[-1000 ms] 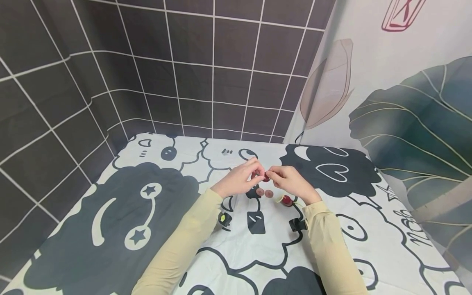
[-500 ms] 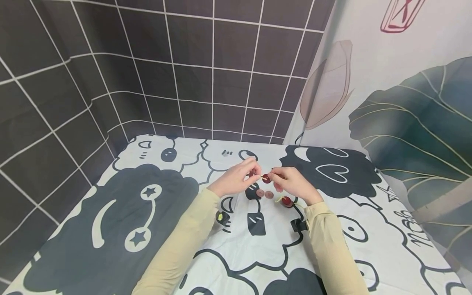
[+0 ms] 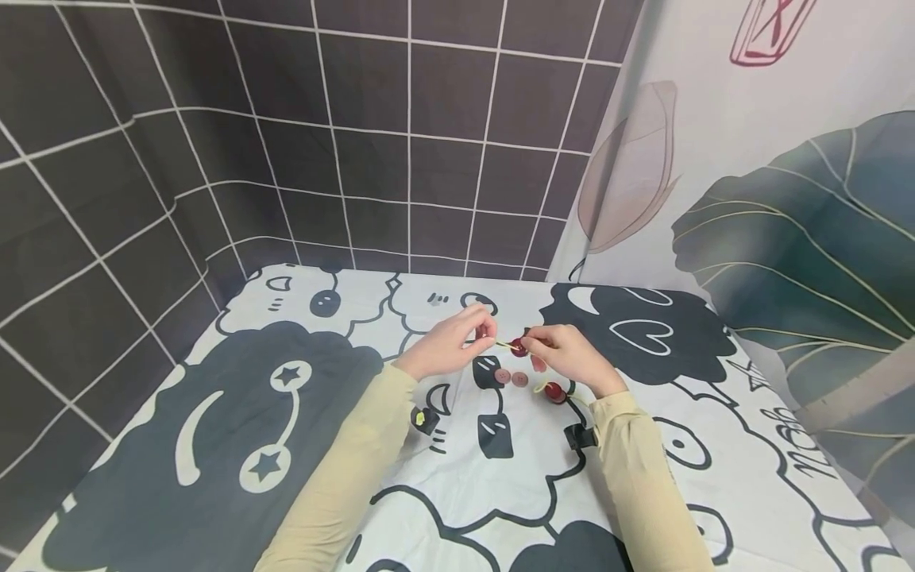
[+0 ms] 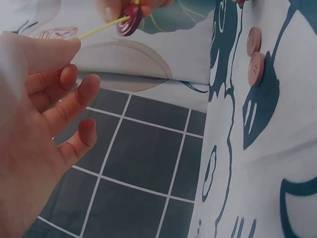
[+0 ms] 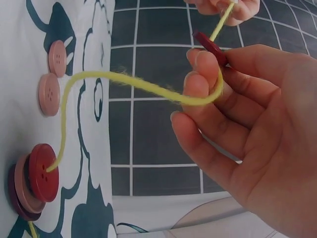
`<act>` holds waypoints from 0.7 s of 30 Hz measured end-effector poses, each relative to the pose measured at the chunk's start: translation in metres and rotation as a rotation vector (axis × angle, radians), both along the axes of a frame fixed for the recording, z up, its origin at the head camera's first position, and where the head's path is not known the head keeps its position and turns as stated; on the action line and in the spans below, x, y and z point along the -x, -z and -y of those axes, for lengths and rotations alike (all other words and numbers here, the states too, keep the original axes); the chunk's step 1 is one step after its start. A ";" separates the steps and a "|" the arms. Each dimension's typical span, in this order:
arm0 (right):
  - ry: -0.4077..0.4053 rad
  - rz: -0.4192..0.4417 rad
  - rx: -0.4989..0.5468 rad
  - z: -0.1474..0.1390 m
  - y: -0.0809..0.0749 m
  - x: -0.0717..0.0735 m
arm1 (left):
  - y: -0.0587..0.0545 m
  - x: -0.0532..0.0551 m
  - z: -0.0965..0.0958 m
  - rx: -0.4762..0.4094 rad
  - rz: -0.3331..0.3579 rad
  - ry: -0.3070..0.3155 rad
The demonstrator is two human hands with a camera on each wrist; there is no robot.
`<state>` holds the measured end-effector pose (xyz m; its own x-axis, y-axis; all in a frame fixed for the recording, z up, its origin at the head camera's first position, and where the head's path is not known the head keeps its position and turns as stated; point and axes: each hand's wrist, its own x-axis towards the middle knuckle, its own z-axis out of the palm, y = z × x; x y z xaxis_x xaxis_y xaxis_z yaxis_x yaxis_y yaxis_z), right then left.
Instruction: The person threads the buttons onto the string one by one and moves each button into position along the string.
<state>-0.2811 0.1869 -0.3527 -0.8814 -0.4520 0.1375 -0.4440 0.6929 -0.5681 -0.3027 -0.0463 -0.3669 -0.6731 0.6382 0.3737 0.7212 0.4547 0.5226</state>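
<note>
The person's left hand (image 3: 446, 345) pinches a fuzzy yellow yarn strand (image 5: 124, 80) between thumb and forefinger, its other fingers loosely bent, while the right hand (image 3: 568, 353) pinches a glossy dark red round button (image 3: 517, 348) by its edge. That button sits between the two hands, held above a worktop (image 3: 529, 477) covered in white cloth with black cartoon shapes; the left wrist view shows its face, the strand running straight from its middle to the left hand. The right wrist view shows what the head view barely does: the strand's slack part curving past the right hand's fingers and down to a threaded stack of round buttons (image 5: 42, 188), bright red, dusty pink and dark maroon, just nearer the person than the right hand. Two dusty pink round buttons (image 3: 519, 380) lie close together below the gap between the hands; both wrist views show their holes.
</note>
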 end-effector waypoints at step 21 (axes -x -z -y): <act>-0.051 0.020 -0.055 -0.006 0.005 0.005 | -0.003 0.007 0.015 -0.088 -0.040 -0.027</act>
<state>-0.2857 0.1933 -0.3580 -0.8592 -0.5028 0.0944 -0.4688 0.6999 -0.5389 -0.3098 -0.0615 -0.3635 -0.6733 0.5835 0.4540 0.7301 0.4281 0.5327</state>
